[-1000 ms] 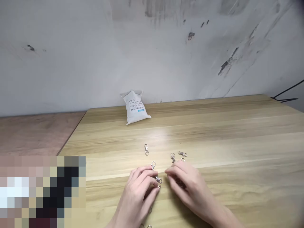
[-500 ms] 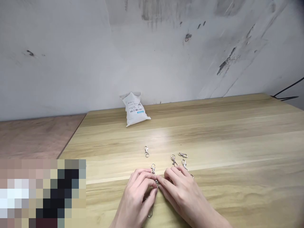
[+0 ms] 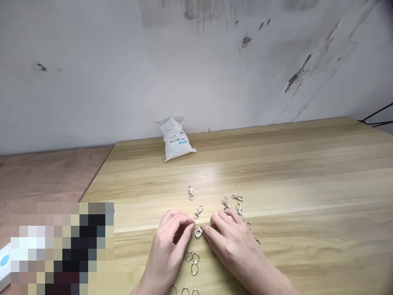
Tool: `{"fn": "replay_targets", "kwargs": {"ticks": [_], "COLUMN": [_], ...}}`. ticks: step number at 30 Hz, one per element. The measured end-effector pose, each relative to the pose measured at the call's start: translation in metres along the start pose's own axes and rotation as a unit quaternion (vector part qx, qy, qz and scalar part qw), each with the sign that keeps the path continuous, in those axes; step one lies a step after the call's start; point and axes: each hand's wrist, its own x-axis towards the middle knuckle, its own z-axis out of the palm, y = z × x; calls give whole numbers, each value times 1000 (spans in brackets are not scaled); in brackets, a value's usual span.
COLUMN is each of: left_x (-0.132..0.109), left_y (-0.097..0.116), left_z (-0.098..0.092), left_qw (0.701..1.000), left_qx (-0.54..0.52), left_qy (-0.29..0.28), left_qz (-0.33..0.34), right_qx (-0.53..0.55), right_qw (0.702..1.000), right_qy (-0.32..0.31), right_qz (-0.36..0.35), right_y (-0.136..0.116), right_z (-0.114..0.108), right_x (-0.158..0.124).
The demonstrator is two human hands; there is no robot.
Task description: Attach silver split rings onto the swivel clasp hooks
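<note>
My left hand [image 3: 168, 241] has its thumb and index fingertips pinched together. Whatever may be between them is hidden. My right hand [image 3: 233, 239] has bent fingers, and its fingertips meet one end of a silver lobster clasp [image 3: 198, 233] between the hands. Just beyond the fingertips lies another silver swivel clasp [image 3: 199, 211], with a further swivel clasp [image 3: 190, 192] behind it. Several loose split rings [image 3: 194, 269] lie on the table between my wrists, and more rings [image 3: 185, 291] show at the bottom edge.
Beyond my right hand are several more clasps [image 3: 237, 198], partly covered by its fingers, and a ring [image 3: 248, 225]. A white labelled bag [image 3: 178, 143] stands near the wall on the wooden table [image 3: 291, 172]. A brownish surface [image 3: 52, 172] adjoins at left; black cables [image 3: 376, 116] run at right.
My left hand has drawn left, away from the clasp between the hands, exposing the clasp and the rings below. The clasp beyond lies more tilted. The view has shifted slightly.
</note>
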Motion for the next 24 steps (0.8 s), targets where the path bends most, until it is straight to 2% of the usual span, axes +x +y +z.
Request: {"fn": "replay_targets", "kwargs": {"ticks": [4, 11, 18, 24], "left_x": [0, 2, 0, 2], "left_y": [1, 6, 0, 2], "left_z": [1, 0, 3, 2], "left_qw": [1000, 992, 993, 994], "left_qx": [5, 56, 72, 60], "left_qy": [-10, -44, -13, -7], "left_qz": [7, 107, 92, 95], "right_qx": [17, 37, 34, -52], "right_qw": [1000, 999, 998, 996], "right_qy": [-21, -25, -49, -65], "right_qz": [-2, 26, -27, -22], "right_y": [1, 6, 4, -12], "right_z": [-4, -13, -24, -20], "right_x": [-1, -2, -2, -4]}}
